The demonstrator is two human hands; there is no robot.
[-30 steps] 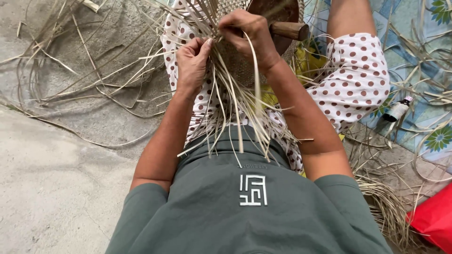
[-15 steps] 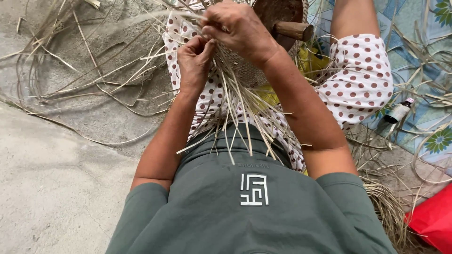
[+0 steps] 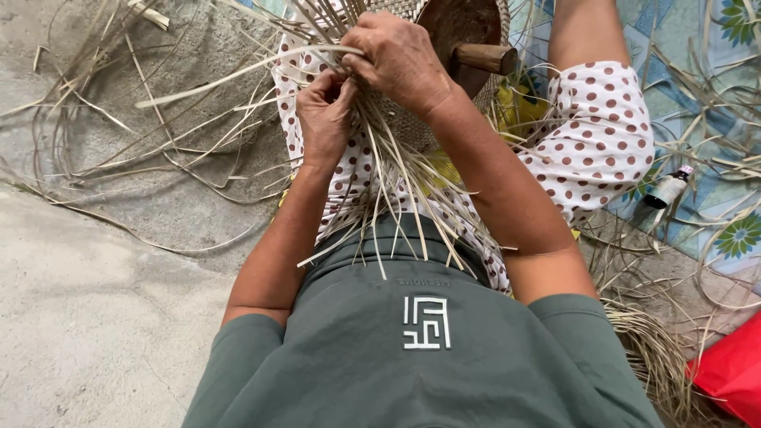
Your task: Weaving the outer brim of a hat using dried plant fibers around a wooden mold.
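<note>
Shifted slightly since the earlier frame: right hand (image 3: 400,59) drawn a little further over the work and toward the left hand (image 3: 325,115), a long pale strip (image 3: 238,73) now bent out sideways to the left from between them. Seated on bare concrete ground (image 3: 95,317), legs in white shorts with brown dots (image 3: 598,139), grey-green shirt (image 3: 428,364) filling the bottom of the view. Patterned blue mat (image 3: 713,182) to the right, with a red object (image 3: 733,372) at the lower right corner and a small bottle (image 3: 666,190) just beside the right thigh. Loose strips (image 3: 119,150) scattered across the ground to the left. On the lap, a half-woven basket (image 3: 412,127) of pale strips, its unworked ends fanning down toward the belly; a dark round wooden form with a stub handle (image 3: 476,47) seated in the basket at the top of the view. Right hand closed over a bunch of strips at the woven edge, left hand pinching 1 or 2 strips just below it, both clenched on the material. Judged as mid-weave, 1 strip being folded across its neighbours. Next move likely calls for firm tension on the bent strip, the left pinch keeping the crossing from slipping.
</note>
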